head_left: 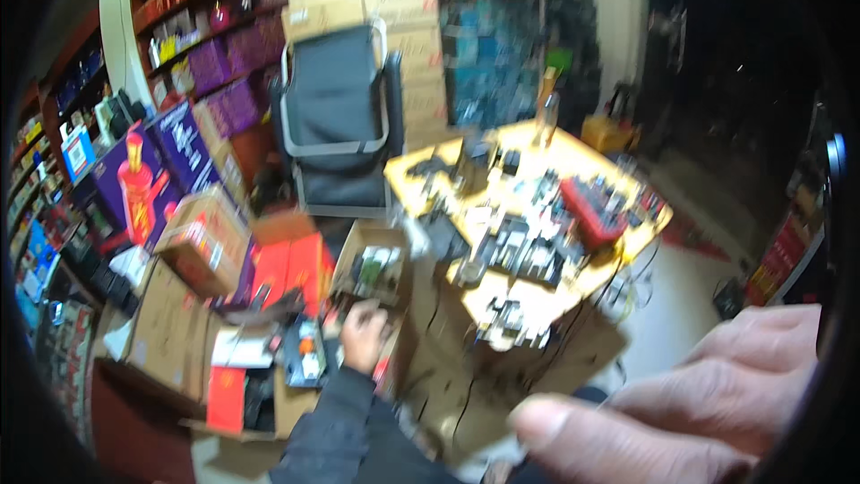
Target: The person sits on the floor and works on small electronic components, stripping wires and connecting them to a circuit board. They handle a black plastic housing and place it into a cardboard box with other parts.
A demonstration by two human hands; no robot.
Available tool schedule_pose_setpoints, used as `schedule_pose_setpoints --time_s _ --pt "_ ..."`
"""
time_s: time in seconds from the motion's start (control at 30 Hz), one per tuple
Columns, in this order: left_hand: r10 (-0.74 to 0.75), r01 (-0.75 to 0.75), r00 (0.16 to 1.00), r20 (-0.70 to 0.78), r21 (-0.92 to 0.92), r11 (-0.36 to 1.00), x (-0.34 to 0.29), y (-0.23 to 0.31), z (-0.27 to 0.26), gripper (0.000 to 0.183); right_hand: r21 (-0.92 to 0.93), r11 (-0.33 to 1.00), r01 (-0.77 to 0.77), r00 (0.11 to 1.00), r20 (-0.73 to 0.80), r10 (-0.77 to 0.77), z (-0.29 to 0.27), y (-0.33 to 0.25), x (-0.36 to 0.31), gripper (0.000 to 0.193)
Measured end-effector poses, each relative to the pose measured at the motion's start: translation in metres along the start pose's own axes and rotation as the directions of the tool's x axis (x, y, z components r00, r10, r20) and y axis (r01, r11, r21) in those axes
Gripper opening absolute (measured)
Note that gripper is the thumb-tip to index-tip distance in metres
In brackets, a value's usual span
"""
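Note:
My left hand (365,336), in a dark sleeve, reaches over the boxes at the lower middle. Its half-bent fingers are at the near edge of a small open cardboard box (348,282) with green and grey pieces inside; blur hides whether they grip anything. My right hand (708,403) looms large and close at the lower right, thumb and fingers apart, nothing seen in it. To the left of my left hand, a dark flat part with an orange patch (305,351) lies in a larger open carton (288,403), beside a red packet (226,399).
A wooden table (564,139) right of centre bears a red case (587,211), black metal parts and a bottle (548,116). Beyond the boxes stands a dark chair (336,99). Cartons (161,341) and shelves line the left. Cables hang by the table.

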State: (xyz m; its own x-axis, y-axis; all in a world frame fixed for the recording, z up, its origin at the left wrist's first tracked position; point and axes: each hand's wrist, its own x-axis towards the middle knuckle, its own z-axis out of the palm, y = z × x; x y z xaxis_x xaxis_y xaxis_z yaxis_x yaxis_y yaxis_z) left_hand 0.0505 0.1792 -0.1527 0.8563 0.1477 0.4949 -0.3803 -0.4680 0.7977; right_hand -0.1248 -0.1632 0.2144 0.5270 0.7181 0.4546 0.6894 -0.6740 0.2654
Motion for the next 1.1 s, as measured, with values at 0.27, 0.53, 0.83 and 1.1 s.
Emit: schedule_pose_setpoints --time_s 0.27,0.53,0.83,1.1 --pt "-0.472 0.407 0.877 -0.091 -0.384 0.829 -0.028 -0.006 -0.006 0.032 -0.059 0.997 -0.045 0.999 0.012 0.046 -0.013 -0.005 -0.001 0.032" --pt "-0.581 0.506 0.81 -0.076 -0.408 0.76 -0.024 0.016 -0.011 0.032 -0.056 0.998 0.011 1.0 0.001 -0.011 -0.005 -0.014 0.017 0.041" --pt "-0.535 0.464 0.843 -0.06 -0.422 0.779 -0.023 0.015 -0.014 0.035 0.038 0.999 0.037 0.999 0.028 -0.038 0.003 -0.027 0.026 0.051" --pt "-0.567 0.491 0.819 -0.088 -0.402 0.773 -0.022 0.018 -0.008 0.035 0.023 0.999 0.027 0.999 0.03 -0.028 0.005 -0.019 0.026 0.051"
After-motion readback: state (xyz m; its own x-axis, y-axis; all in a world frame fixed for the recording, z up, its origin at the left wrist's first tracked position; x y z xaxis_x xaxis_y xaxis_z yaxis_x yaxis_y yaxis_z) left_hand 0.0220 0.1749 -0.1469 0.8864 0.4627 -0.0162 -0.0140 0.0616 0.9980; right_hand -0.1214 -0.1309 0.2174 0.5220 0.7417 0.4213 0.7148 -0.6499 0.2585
